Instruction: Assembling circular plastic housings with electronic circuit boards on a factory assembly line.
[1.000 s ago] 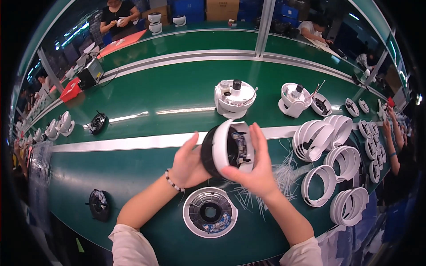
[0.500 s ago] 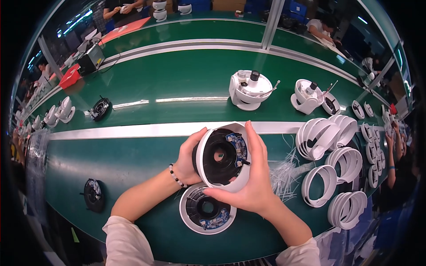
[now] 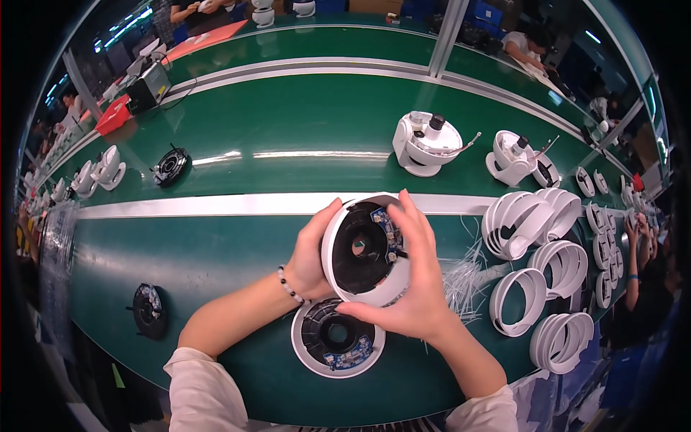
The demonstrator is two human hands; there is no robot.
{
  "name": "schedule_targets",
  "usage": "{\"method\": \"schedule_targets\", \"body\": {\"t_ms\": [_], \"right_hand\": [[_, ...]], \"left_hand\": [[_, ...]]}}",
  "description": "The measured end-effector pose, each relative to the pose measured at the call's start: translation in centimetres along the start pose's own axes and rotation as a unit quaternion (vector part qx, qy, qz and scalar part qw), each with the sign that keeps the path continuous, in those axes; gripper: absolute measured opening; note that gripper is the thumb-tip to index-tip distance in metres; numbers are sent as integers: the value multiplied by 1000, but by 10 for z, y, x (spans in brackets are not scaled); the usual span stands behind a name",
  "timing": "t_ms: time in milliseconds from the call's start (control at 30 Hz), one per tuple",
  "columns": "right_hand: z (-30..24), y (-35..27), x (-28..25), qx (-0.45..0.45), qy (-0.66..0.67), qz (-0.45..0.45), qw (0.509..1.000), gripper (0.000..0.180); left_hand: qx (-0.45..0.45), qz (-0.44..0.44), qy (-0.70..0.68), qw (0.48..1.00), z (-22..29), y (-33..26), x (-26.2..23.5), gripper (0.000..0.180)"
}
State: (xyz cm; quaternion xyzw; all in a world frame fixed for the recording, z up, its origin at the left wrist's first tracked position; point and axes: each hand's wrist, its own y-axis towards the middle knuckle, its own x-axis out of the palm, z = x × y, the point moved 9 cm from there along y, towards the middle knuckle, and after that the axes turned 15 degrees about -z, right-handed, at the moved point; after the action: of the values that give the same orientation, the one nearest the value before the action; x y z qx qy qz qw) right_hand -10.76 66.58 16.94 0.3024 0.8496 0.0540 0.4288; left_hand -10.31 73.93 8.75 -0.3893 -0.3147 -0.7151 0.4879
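Grasping the shell (image 3: 385, 288), left hand (image 3: 308, 259) at 9 o'clock and right hand (image 3: 421, 291) at 3 should probably steady it without pressing the board (image 3: 386, 229) at 2.

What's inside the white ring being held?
Black disc with a central hole, blue circuit board at upper right. Right hand covers part of the white ring on its right; the disc's far side faces away, unseen.

Green table (image 3: 230, 259), divided lengthwise by a white strip (image 3: 180, 207). A metal rail (image 3: 345, 66) and an upright post (image 3: 448, 43) stand along its far side; tube lights (image 3: 129, 29) shine far left, and elongated reflections (image 3: 317, 154) streak the table beyond the strip.
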Motion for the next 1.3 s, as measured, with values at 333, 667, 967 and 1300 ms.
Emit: {"method": "schedule_targets", "body": {"t_ms": [333, 667, 967, 1300], "right_hand": [[-5, 6, 4, 9, -26, -30, 999, 108], [6, 3, 7, 66, -28, 16, 997, 119], [22, -5, 16, 44, -51, 47, 997, 105], [-30, -74, 49, -15, -71, -94, 993, 76]], "left_hand": [[-32, -77, -16, 996, 0, -2, 8, 85], [21, -84, 20, 996, 4, -11, 8, 47], [56, 20, -11, 998, 8, 6, -6, 40], [165, 206, 77, 961, 77, 84, -99, 22]]}}
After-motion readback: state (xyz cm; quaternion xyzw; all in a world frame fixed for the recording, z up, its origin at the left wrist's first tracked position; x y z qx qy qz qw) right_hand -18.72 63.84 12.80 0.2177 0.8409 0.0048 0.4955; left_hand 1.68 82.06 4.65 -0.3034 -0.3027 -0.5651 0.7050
